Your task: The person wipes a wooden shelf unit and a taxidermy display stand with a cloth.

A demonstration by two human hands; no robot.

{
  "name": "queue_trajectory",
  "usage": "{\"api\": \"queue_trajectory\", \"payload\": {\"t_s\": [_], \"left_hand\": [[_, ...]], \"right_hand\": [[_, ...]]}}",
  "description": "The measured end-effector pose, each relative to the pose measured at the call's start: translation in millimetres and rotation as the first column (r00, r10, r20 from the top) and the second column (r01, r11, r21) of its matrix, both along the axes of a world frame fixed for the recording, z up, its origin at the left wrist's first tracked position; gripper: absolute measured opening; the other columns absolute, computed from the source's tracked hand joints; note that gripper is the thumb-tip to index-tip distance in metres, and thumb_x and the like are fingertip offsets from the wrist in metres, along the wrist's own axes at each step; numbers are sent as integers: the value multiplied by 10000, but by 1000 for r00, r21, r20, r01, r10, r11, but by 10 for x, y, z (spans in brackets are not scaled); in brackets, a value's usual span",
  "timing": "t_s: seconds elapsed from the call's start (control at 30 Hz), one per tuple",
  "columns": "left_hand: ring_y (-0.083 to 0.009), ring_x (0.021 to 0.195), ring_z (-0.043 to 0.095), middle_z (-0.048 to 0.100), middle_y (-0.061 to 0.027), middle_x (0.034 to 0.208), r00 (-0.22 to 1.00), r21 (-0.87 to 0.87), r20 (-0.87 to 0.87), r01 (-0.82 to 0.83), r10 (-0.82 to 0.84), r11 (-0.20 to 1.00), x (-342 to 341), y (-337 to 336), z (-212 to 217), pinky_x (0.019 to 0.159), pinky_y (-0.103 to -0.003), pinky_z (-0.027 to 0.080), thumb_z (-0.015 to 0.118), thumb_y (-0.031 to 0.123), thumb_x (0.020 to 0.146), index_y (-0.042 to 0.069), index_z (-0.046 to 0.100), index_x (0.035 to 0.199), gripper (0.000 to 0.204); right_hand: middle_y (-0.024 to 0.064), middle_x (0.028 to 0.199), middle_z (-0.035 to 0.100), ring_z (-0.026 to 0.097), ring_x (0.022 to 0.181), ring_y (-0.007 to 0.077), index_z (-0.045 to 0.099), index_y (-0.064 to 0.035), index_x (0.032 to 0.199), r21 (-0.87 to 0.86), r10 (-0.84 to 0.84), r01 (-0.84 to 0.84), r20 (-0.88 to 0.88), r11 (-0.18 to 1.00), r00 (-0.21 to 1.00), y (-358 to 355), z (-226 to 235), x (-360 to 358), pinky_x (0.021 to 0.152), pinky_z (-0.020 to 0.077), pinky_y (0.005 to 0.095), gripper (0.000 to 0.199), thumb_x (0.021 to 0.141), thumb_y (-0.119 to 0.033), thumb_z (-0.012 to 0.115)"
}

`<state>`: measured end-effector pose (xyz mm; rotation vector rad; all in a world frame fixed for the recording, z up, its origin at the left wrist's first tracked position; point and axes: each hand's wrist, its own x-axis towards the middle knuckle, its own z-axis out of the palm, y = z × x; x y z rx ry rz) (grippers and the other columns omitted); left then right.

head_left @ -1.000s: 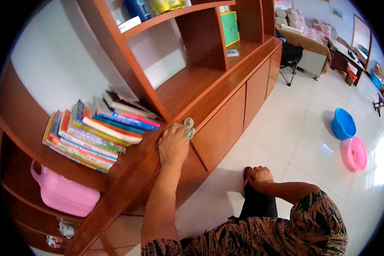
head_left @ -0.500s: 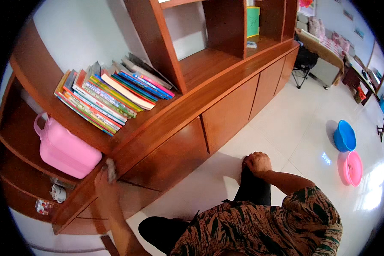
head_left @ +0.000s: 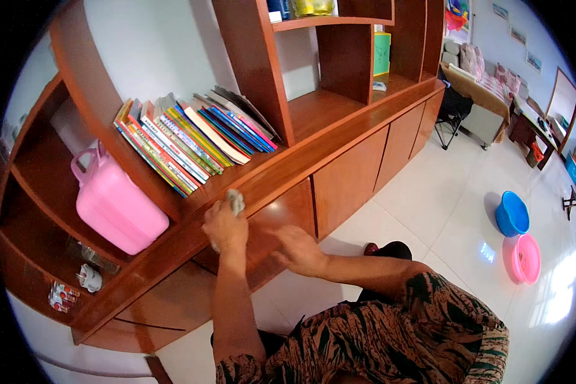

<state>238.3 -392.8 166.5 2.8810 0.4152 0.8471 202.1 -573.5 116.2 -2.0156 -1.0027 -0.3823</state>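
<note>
At the reddish-brown wooden ledge (head_left: 339,142), the left hand (head_left: 226,225) is gripping a crumpled grey-green cloth (head_left: 235,202), likely light, soft, best held bunched; the right hand (head_left: 299,251) is blurring, its finger spread unclear.

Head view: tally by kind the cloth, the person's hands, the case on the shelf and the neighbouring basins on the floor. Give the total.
Cloth: 1
Hands: 2, left hand and right hand
Pink case: 1
Basins: 2, blue basin and pink basin
Total: 6
</note>
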Motion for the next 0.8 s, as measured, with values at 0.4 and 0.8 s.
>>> {"api": "queue_trajectory", "payload": {"t_s": [0.4, 0.8], "left_hand": [[-303, 985, 603, 633, -169, 1039, 935, -341, 241, 334, -261, 879, -421, 1093, -159, 865, -372, 471, 544, 160, 924, 7, 625, 1075, 230], [-370, 635, 598, 602, -161, 686, 990, 79, 106, 85, -93, 993, -87, 967, -155, 583, -466, 463, 551, 352, 917, 57, 555, 753, 338]], "right_hand": [[204, 1398, 347, 442, 1167, 397, 431, -147, 1385, -382, -83, 139, 160, 914, 984, 983, 595, 421, 948, 402, 481, 691, 769, -268, 719], [123, 1119, 568, 601, 967, 306, 606, -187, 1190, -229, -264, 349, 331, 909, 906, 251, 507, 890, 819, 486, 440, 448, 746, -185, 664]]}}
